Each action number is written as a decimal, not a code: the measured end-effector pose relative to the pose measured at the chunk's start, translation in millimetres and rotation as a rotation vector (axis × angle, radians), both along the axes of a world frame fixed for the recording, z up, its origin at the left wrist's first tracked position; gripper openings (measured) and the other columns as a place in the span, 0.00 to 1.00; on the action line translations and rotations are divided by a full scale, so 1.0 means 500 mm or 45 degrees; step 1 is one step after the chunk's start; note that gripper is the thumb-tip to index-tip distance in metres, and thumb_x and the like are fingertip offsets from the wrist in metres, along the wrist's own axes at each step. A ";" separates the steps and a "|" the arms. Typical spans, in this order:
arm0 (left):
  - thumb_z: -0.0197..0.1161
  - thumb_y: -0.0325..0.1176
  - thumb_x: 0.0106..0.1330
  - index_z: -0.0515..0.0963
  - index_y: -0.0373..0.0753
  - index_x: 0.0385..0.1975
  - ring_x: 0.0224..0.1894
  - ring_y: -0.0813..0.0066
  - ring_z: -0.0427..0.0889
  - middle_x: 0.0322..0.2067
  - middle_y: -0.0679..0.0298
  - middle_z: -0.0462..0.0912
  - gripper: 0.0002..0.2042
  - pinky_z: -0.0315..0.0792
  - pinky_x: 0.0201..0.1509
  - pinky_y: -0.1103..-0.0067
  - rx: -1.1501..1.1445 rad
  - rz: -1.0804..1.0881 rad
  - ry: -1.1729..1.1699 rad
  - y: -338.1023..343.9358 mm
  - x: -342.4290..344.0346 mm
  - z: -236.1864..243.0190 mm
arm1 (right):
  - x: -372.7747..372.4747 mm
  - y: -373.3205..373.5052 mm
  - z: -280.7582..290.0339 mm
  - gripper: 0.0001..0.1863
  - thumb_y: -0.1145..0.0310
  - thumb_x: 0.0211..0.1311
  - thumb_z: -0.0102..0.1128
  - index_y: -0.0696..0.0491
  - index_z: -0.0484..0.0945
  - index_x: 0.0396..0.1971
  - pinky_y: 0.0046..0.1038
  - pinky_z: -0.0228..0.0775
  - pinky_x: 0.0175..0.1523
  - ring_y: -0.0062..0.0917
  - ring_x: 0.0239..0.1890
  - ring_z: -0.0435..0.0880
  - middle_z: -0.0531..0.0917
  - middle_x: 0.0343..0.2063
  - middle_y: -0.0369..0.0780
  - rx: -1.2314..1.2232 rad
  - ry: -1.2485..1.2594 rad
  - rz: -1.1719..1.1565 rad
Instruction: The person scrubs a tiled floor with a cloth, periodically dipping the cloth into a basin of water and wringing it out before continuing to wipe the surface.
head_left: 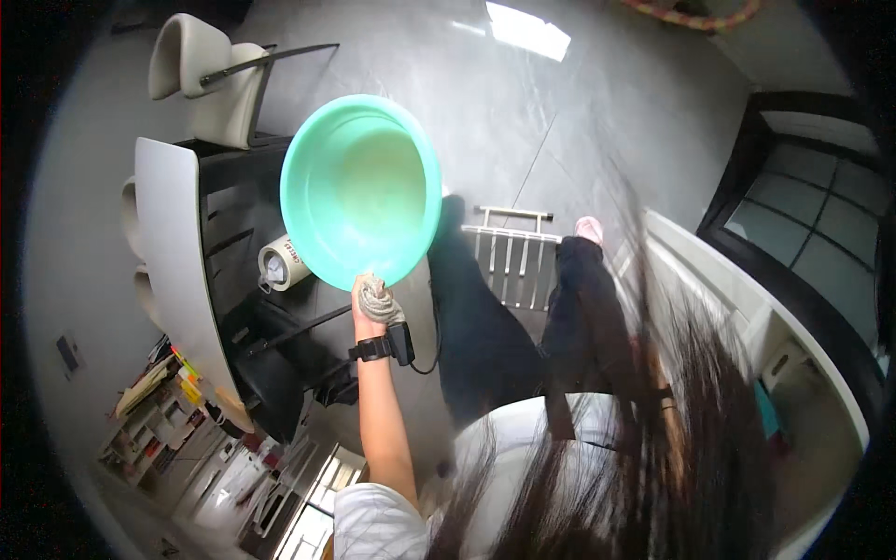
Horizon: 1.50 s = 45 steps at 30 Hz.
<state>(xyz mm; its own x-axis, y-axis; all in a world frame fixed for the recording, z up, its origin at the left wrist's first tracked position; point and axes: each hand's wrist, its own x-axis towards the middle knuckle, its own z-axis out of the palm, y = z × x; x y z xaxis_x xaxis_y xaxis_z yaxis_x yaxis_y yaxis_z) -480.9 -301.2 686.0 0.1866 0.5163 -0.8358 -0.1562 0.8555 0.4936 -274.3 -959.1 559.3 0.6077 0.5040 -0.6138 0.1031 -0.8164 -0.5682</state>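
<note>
My left hand (367, 308) is closed at the near rim of a mint-green plastic basin (303, 201), which is tilted so its inside shows. Bunched against the same hand is a grey-beige cloth (378, 303). A pale, cloudy patch covers part of the basin's inside; whether it is water I cannot tell. A black band with a small dark box and a cable sits on my left wrist. Of my right arm, only a strip of forearm with a dark band shows through long hanging hair, and the fingers of that hand are hidden.
Between my legs stands a small white metal rack or stool (509, 266). To the left are a white-topped table (173, 243), pale chairs (219, 84) and a cream bin (287, 263) under the basin's edge. A white cabinet edge (747, 299) and a dark-framed window (803, 205) run along the right.
</note>
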 end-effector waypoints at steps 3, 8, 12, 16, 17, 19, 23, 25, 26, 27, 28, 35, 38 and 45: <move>0.52 0.39 0.68 0.69 0.45 0.21 0.14 0.76 0.70 0.16 0.72 0.72 0.12 0.66 0.17 0.79 0.106 0.002 -0.047 -0.013 -0.017 0.071 | 0.120 0.215 0.168 0.13 0.67 0.68 0.50 0.60 0.75 0.44 0.23 0.73 0.39 0.21 0.32 0.80 0.80 0.30 0.40 0.136 0.487 -0.699; 0.57 0.34 0.64 0.71 0.43 0.20 0.17 0.76 0.74 0.17 0.68 0.73 0.10 0.70 0.21 0.79 0.077 -0.319 0.017 0.012 0.020 0.153 | 0.132 0.333 0.251 0.12 0.66 0.68 0.50 0.58 0.76 0.44 0.22 0.73 0.40 0.20 0.31 0.80 0.81 0.29 0.38 0.408 0.174 -0.829; 0.56 0.34 0.63 0.71 0.40 0.19 0.12 0.74 0.72 0.14 0.67 0.71 0.11 0.68 0.14 0.79 0.044 -0.528 -0.084 0.062 -0.042 0.163 | 0.043 0.468 0.327 0.16 0.60 0.71 0.50 0.56 0.75 0.47 0.21 0.73 0.41 0.19 0.33 0.82 0.83 0.32 0.39 0.580 0.224 -0.943; 0.56 0.34 0.63 0.73 0.37 0.21 0.15 0.72 0.76 0.15 0.64 0.74 0.11 0.72 0.16 0.77 0.183 -0.749 0.024 0.106 -0.112 0.175 | -0.132 0.712 0.510 0.25 0.52 0.70 0.51 0.54 0.67 0.58 0.22 0.78 0.40 0.24 0.39 0.85 0.83 0.40 0.42 0.778 0.568 -0.963; 0.56 0.34 0.63 0.73 0.36 0.22 0.15 0.71 0.77 0.16 0.63 0.75 0.10 0.73 0.17 0.77 0.135 -0.824 -0.024 0.112 -0.122 0.185 | -0.178 0.756 0.528 0.28 0.52 0.69 0.52 0.54 0.63 0.60 0.23 0.79 0.39 0.26 0.41 0.84 0.81 0.42 0.44 0.786 0.590 -0.926; 0.57 0.34 0.63 0.74 0.35 0.23 0.16 0.71 0.79 0.17 0.63 0.76 0.10 0.75 0.18 0.76 0.088 -0.873 -0.083 0.114 -0.157 0.210 | -0.242 0.822 0.508 0.37 0.50 0.67 0.55 0.55 0.53 0.67 0.28 0.81 0.38 0.31 0.44 0.84 0.76 0.49 0.48 0.767 0.672 -0.842; 0.59 0.31 0.60 0.76 0.31 0.25 0.22 0.73 0.80 0.22 0.62 0.79 0.08 0.76 0.26 0.76 0.152 -0.920 -0.093 0.112 -0.250 0.250 | -0.378 0.889 0.534 0.36 0.48 0.67 0.53 0.53 0.55 0.66 0.31 0.80 0.40 0.36 0.45 0.82 0.72 0.55 0.47 0.805 0.819 -0.847; 0.59 0.31 0.60 0.76 0.29 0.27 0.24 0.74 0.80 0.24 0.61 0.80 0.10 0.75 0.27 0.76 0.235 -0.965 -0.025 0.112 -0.313 0.236 | -0.435 0.886 0.535 0.35 0.49 0.67 0.54 0.54 0.56 0.65 0.32 0.81 0.40 0.38 0.45 0.83 0.73 0.56 0.47 0.796 0.905 -0.916; 0.59 0.31 0.60 0.76 0.29 0.27 0.24 0.74 0.80 0.24 0.61 0.80 0.10 0.75 0.27 0.76 0.228 -0.956 -0.022 0.110 -0.342 0.234 | -0.457 0.882 0.539 0.35 0.49 0.67 0.54 0.54 0.56 0.65 0.32 0.81 0.40 0.38 0.45 0.83 0.73 0.56 0.47 0.786 0.909 -0.911; 0.59 0.32 0.60 0.76 0.29 0.27 0.24 0.75 0.80 0.24 0.61 0.80 0.10 0.74 0.27 0.76 0.264 -1.019 -0.005 0.106 -0.370 0.231 | -0.478 0.875 0.543 0.36 0.50 0.67 0.55 0.54 0.53 0.67 0.30 0.81 0.40 0.36 0.45 0.83 0.72 0.57 0.47 0.801 0.904 -0.923; 0.59 0.32 0.60 0.76 0.29 0.26 0.24 0.75 0.80 0.24 0.62 0.80 0.10 0.73 0.26 0.76 0.299 -1.082 0.013 0.099 -0.397 0.228 | -0.497 0.867 0.545 0.38 0.52 0.67 0.55 0.54 0.51 0.68 0.27 0.81 0.40 0.34 0.44 0.84 0.71 0.58 0.47 0.816 0.900 -0.937; 0.59 0.29 0.61 0.73 0.34 0.20 0.20 0.78 0.77 0.19 0.66 0.76 0.09 0.71 0.21 0.79 0.775 -1.262 -0.213 0.010 -0.564 0.228 | -0.596 0.797 0.528 0.27 0.59 0.65 0.60 0.57 0.63 0.57 0.27 0.82 0.38 0.28 0.38 0.85 0.79 0.46 0.43 0.771 0.744 -0.870; 0.60 0.31 0.63 0.75 0.33 0.32 0.22 0.77 0.78 0.23 0.66 0.78 0.07 0.70 0.23 0.77 0.221 -0.840 -0.151 -0.057 -0.595 0.244 | -0.614 0.760 0.511 0.26 0.60 0.64 0.60 0.60 0.64 0.55 0.28 0.82 0.36 0.29 0.37 0.85 0.80 0.44 0.44 0.763 0.836 -0.827; 0.59 0.31 0.62 0.74 0.33 0.28 0.21 0.76 0.79 0.23 0.64 0.78 0.07 0.75 0.22 0.78 0.204 -0.955 -0.013 -0.186 -0.653 0.272 | -0.675 0.624 0.488 0.21 0.65 0.61 0.57 0.65 0.68 0.47 0.28 0.83 0.32 0.31 0.32 0.86 0.81 0.35 0.46 0.709 0.746 -0.742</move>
